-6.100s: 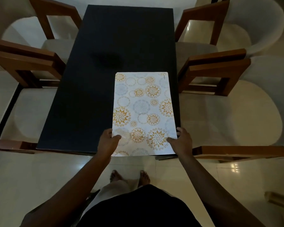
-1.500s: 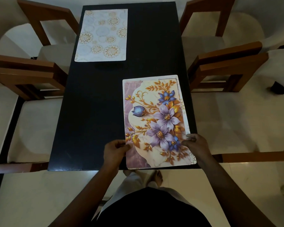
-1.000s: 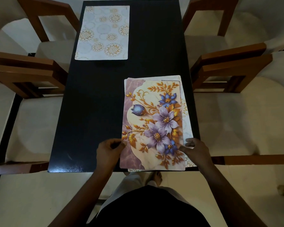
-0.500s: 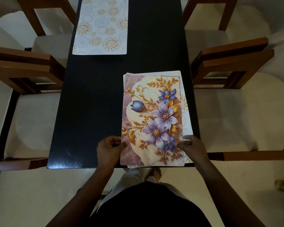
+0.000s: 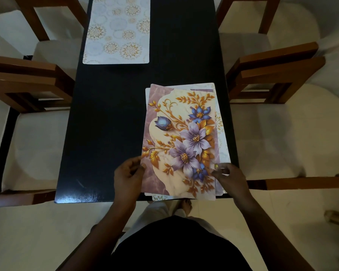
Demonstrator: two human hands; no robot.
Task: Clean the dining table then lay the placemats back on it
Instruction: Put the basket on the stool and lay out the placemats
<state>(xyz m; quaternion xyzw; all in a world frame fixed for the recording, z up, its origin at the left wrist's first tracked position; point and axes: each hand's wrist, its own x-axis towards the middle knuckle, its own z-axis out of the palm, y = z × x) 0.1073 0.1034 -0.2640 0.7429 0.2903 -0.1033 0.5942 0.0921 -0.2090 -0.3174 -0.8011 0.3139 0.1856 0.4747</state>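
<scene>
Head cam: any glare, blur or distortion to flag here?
Head view: dim, warm light; the black table shows almost no texture, only a faint sheen at its near left corner. Wide-angle bowing bends the chairs at the edges. The flowered placemat is sharp; fingertips of the right hand smear slightly.

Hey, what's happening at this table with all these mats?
A person stands at the near end of a dark table, setting out placemats. One circle-patterned mat lies flat at the far left. Near the right edge sits a slightly fanned stack with a floral mat on top. The left hand grips the floral mat's left edge, and the right hand pinches the stack's right edge.
</scene>
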